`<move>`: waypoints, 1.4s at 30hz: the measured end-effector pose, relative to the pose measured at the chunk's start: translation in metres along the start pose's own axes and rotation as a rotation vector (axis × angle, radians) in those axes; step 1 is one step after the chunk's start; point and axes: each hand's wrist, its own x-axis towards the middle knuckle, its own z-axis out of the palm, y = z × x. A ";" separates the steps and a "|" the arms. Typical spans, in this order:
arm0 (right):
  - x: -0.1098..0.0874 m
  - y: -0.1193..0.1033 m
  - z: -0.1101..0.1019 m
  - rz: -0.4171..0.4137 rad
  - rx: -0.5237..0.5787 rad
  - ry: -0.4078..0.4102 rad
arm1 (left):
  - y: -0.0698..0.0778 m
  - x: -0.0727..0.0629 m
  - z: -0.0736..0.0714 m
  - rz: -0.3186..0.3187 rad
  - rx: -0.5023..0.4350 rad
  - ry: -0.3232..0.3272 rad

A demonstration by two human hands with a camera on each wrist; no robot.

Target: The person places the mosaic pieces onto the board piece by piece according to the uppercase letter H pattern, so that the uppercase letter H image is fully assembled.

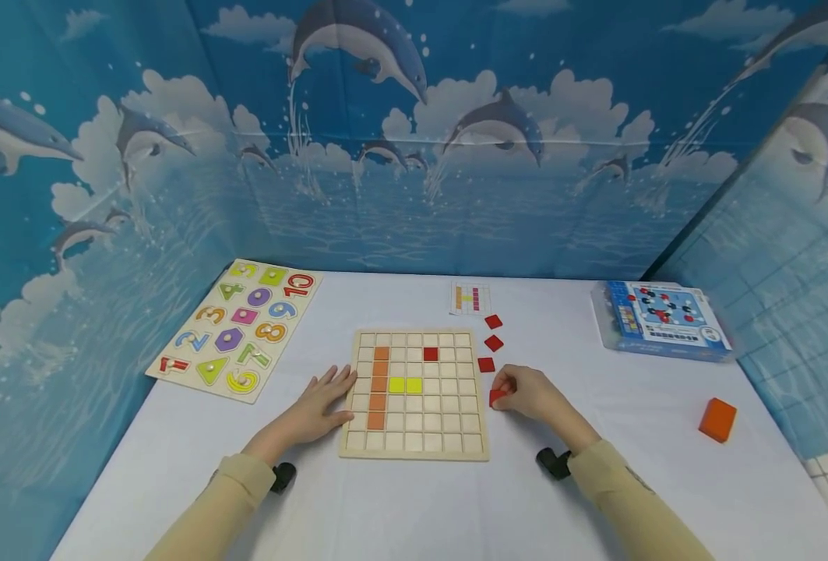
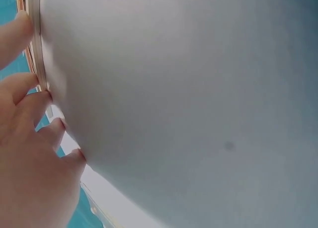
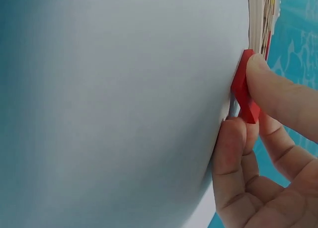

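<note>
Against blue cloth printed with leaping dolphins (image 1: 399, 202), at a white-covered table (image 1: 414, 510), pinches a flat red square tile (image 3: 241, 86) between thumb and fingers of the right hand (image 1: 529, 392), just beside the right edge of a pale wooden grid board (image 1: 414, 423). Rests the left hand (image 1: 313, 409) at the board's left edge, fingers loosely spread and grasping nothing. Has five orange squares (image 1: 380, 383) in a column on the grid, plus two yellow squares (image 1: 396, 385) and one red square (image 1: 431, 354). Has three loose red tiles (image 1: 494, 343) lying beyond the pinched one (near a small printed card (image 1: 470, 298)).
</note>
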 end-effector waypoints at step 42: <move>0.065 -0.073 0.016 -0.079 0.109 -0.059 | -0.002 0.002 -0.002 0.019 0.002 -0.007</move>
